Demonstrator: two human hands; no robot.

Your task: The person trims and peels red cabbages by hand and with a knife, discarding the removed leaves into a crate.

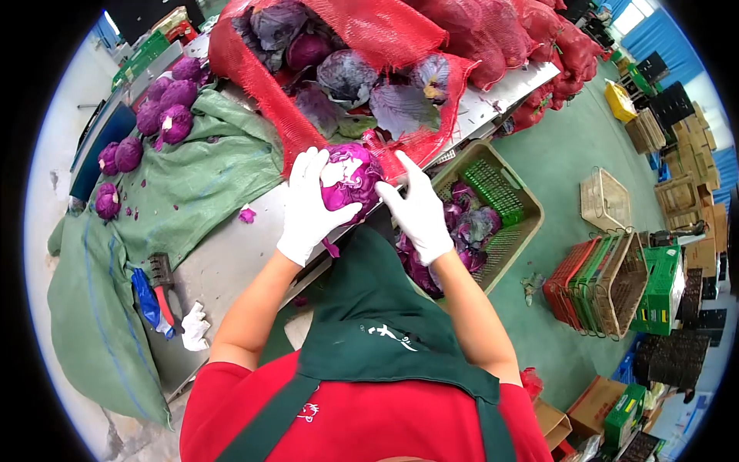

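A trimmed red cabbage [352,179] with a pale cut patch sits at the table edge, some of its outer leaves ragged. My left hand [309,206], in a white glove, is cupped round its left side, thumb below and fingers above. On the other side my right hand [422,212], also gloved, has thumb and index finger spread, with the thumb tip at the cabbage's edge; its other fingers are partly hidden. Just beyond lies an open red mesh sack [265,96] holding several untrimmed cabbages [346,77] with dark leaves.
Several trimmed cabbages [175,123] rest on green woven cloth [223,142] at left. A red-handled tool [163,296] and a crumpled white glove [195,326] lie nearby. Below the table's right edge, a crate [531,202] holds leaves. Full red sacks [493,38] are stacked behind; stacked baskets [596,285] stand right.
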